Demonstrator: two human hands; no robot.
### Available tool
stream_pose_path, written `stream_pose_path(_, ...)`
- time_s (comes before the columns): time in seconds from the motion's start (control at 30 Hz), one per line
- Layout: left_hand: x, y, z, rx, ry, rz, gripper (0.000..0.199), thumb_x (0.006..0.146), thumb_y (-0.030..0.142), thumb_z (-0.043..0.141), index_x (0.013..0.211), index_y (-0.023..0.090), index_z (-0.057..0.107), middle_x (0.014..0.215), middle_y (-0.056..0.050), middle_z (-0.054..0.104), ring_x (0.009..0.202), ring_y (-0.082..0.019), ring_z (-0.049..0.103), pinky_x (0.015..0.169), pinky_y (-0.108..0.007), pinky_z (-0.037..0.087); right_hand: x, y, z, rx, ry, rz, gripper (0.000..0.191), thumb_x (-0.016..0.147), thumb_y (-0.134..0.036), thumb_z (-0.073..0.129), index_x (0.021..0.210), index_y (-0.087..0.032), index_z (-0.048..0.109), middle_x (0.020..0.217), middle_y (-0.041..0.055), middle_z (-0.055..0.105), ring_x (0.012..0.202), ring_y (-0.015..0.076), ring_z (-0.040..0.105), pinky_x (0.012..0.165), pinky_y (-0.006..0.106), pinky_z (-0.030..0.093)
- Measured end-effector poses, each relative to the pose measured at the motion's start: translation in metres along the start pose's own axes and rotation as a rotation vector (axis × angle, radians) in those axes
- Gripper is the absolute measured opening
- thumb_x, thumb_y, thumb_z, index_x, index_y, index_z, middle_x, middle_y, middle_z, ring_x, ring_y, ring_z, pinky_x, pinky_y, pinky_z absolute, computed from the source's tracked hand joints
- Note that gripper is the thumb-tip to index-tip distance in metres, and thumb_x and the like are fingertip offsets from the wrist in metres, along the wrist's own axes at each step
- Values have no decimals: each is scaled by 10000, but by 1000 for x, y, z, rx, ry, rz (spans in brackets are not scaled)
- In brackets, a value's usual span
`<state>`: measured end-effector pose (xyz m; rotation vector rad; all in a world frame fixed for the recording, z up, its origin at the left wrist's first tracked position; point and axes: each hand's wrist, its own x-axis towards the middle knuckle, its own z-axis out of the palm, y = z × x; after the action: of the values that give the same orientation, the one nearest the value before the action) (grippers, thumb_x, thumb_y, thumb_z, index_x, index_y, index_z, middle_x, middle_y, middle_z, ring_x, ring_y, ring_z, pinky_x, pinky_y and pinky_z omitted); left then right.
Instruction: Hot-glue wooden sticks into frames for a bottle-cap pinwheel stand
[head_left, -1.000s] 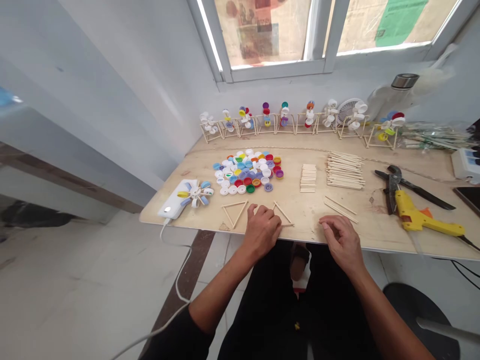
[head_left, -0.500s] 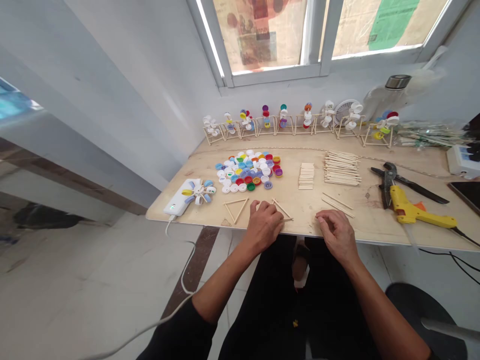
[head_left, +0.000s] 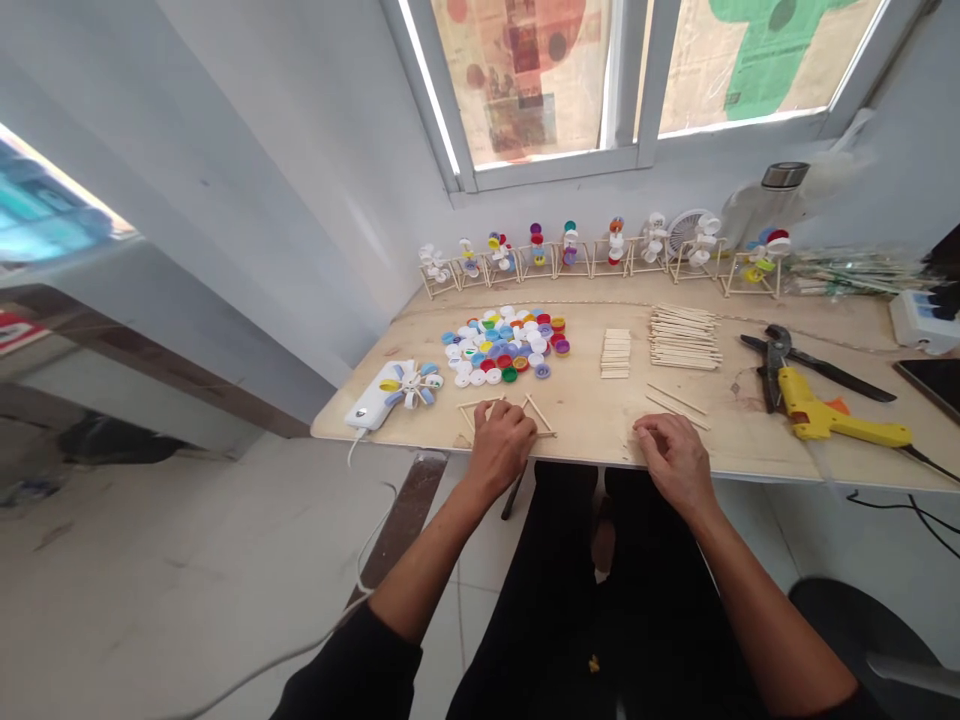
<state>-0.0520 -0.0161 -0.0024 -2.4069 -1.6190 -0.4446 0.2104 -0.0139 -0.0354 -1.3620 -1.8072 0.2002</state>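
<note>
- Power bank: white, left of center, on the left end of the table; cable runs off the front edge.
- Wheel: made with caps, just right of the power bank, one side against or over it.
- Left frame: thin sticks, center of frame, partly hidden by the left hand.
- Caps: mixed colors, many white, spread above the left frame.
- Left hand: palm down, fingers curled over the sticks between the two frames; cannot tell whether it grips any.
- Right frame: two sticks visible, meeting near its lower right corner; remainder under the fingers.
- Models: cap wheels on stick stands, in a row across the upper middle, along the wall.
- Short sticks: neat stack, right of the caps.
- Right hand: near the front edge, right of center; thumb and forefinger narrow, close together. Cannot tell if anything is pinched.
- Loose sticks: two, just above the right hand.
- Long sticks: larger pile, above the loose sticks.
- Cutter: dark handles, right side.
- Glue gun: yellow, beside the cutter, nozzle end leftward.
</note>
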Motion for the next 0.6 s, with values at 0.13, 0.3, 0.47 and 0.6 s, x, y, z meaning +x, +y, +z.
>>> stream_pose_path(0.13, -10, -18, -1, -22, 24, -59, 161, 847, 200, 524, 735, 206, 640, 825, -52, 641, 942, -238, 530, 908, -469, 294, 0, 1, 1, -9, 10, -16, 151, 851, -294, 468, 800, -222, 590, 850, 44, 671, 872, 220, 560, 812, 377, 420)
stream_pose_path(0.3, -20, -20, -10, -147, 104, -173, 130, 826, 181, 548, 844, 226, 669, 911, -52, 666, 961, -236, 554, 915, -474, 330, 1, 4, 3, -23, 5, -30, 146, 854, -296, 473, 807, -223, 590, 846, 44, 670, 863, 217, 565, 807, 377, 427)
stream_pose_path(0.47, -23, 12, -78, -502, 415, -154, 135, 862, 204, 522, 905, 241, 644, 870, -17, 666, 912, -196, 596, 903, -432, 430, 1, 3, 3, -50, 12, -34, 156, 848, -301, 471, 808, -220, 598, 842, 47, 668, 853, 215, 565, 807, 380, 429)
stream_pose_path(0.6, -32, 44, -144, -806, 504, 43, 196, 876, 242, 511, 1026, 311, 615, 825, 3, 674, 848, -203, 640, 899, -477, 496, 0, 0, 2, -53, 36, -20, 159, 837, -310, 478, 793, -216, 598, 853, 60, 667, 855, 222, 560, 801, 385, 436)
